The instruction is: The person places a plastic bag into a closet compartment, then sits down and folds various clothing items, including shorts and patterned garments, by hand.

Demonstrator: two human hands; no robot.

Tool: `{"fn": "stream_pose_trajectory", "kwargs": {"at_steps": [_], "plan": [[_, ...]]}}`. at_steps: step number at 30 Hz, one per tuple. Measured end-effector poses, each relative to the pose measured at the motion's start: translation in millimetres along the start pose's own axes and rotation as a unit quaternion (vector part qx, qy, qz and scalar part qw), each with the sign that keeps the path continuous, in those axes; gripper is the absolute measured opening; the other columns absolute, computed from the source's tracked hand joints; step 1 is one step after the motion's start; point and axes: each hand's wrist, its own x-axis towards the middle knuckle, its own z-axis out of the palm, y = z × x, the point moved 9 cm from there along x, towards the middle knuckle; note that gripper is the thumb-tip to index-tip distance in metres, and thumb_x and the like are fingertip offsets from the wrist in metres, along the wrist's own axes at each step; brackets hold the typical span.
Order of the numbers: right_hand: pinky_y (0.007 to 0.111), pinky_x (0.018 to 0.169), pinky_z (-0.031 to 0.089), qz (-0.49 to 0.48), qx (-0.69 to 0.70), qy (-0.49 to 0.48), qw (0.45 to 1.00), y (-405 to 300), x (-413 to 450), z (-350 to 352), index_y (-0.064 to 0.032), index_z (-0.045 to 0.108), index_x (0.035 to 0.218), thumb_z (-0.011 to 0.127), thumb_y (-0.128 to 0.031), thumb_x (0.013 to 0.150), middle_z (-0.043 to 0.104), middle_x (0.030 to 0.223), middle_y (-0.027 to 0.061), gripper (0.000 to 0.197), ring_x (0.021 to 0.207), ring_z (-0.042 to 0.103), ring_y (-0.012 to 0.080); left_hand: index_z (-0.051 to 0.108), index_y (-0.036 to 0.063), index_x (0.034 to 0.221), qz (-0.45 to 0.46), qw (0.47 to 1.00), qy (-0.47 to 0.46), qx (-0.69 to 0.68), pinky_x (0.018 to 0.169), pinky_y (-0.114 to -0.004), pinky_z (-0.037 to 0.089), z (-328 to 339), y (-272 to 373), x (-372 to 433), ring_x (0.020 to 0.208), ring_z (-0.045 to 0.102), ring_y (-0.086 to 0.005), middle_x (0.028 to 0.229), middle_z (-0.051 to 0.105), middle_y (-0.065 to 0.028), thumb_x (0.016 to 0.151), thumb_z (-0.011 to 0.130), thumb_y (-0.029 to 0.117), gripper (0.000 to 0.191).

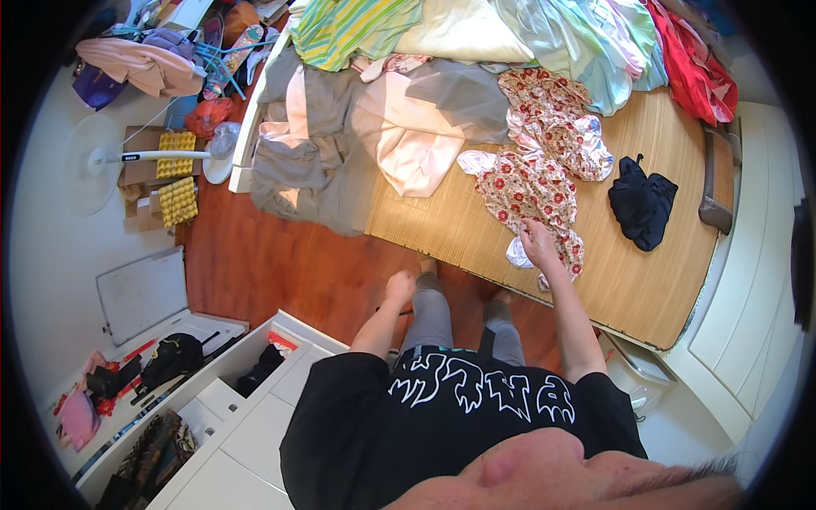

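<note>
A floral garment [526, 185], cream with red flowers and white trim, lies spread on the bamboo bed mat [628, 280]. My right hand [539, 243] is over its lower part, fingertips at the cloth; whether they pinch it is unclear. My left hand [400, 288] hangs beside my knee, off the mat's edge, its fingers curled in with nothing visible in them. Right of the floral garment sits a crumpled black garment [642, 204]. To its left, a peach cloth [414, 137] and a sheer grey cloth [306, 166] overlap, the grey draping past the bed's near edge.
Piled bedding [459, 29] covers the bed's far side, with a red cloth [695, 64] at right. A white standing fan [166, 155] and yellow egg trays [178, 201] stand left. Behind my left arm is an open white drawer [217, 401] containing clothes. A cream headboard [743, 306] borders the right.
</note>
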Motion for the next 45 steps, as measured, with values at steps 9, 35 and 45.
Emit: {"fn": "stream_pose_trajectory", "kwargs": {"at_steps": [9,35,45], "plan": [[0.04,0.093,0.045,-0.048,-0.039,0.115,0.991,87.2,41.8,-30.1,-0.0034,0.043,0.132,0.065,-0.008,0.081,0.046,0.123,0.0225,0.056,0.11,0.05,0.0382,0.057,0.0132,0.12,0.095,0.813,-0.472,0.328,0.092,-0.049,0.044,197.4,-88.1,-128.3,0.119,0.051,-0.025,0.13,0.052,-0.0079,0.078,0.067,0.029,0.047],[0.038,0.089,0.048,-0.106,0.076,0.038,0.991,86.0,106.0,40.5,-0.0074,0.053,0.124,0.064,-0.011,0.072,0.06,0.112,0.0172,0.054,0.101,0.06,0.0288,0.063,0.0033,0.105,0.109,0.851,-0.502,0.104,0.081,-0.036,0.05,143.5,-61.6,-39.6,0.09,0.062,-0.0211,0.101,0.067,-0.0146,0.077,0.068,0.025,0.035],[0.047,0.1,0.042,0.231,-0.205,0.263,0.914,322.1,107.0,-194.6,-0.0302,0.024,0.146,0.075,-0.054,0.068,0.03,0.146,0.0209,0.096,0.122,0.044,0.0435,0.031,0.025,0.144,0.388,0.886,-0.117,0.224,0.097,-0.059,0.031,63.9,234.8,68.9,0.123,0.034,-0.0437,0.146,0.023,-0.0241,0.058,0.085,0.036,0.102]]}}
